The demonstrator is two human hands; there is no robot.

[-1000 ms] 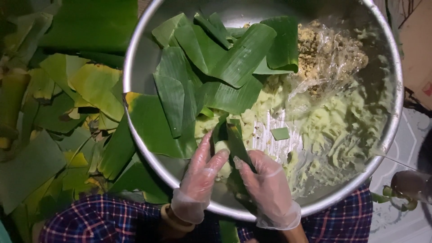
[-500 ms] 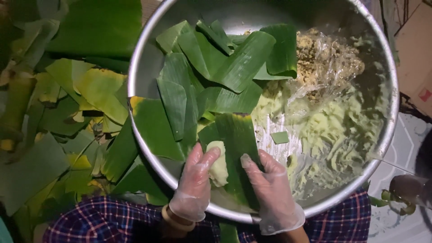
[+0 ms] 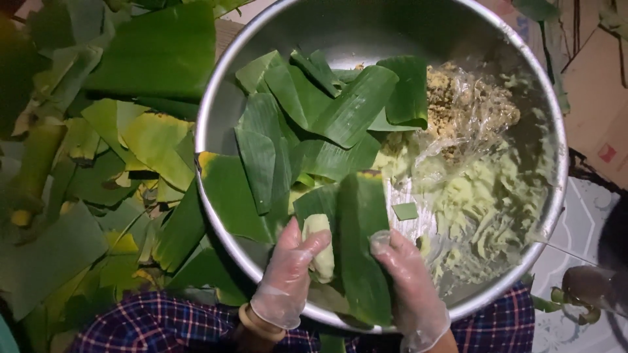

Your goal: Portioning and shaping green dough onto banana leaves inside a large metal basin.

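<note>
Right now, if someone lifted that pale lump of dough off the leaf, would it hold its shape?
Probably only loosely: the pale dough lump looks soft, like the smeared paste in the metal bowl. It seems sticky, so it may cling to the gloved left hand. The banana leaf strip beneath looks bendy, likely sagging.

Home food-prep spot: metal basin (image 3: 226,98), banana leaves (image 3: 157,59), tiled floor (image 3: 575,229).
</note>
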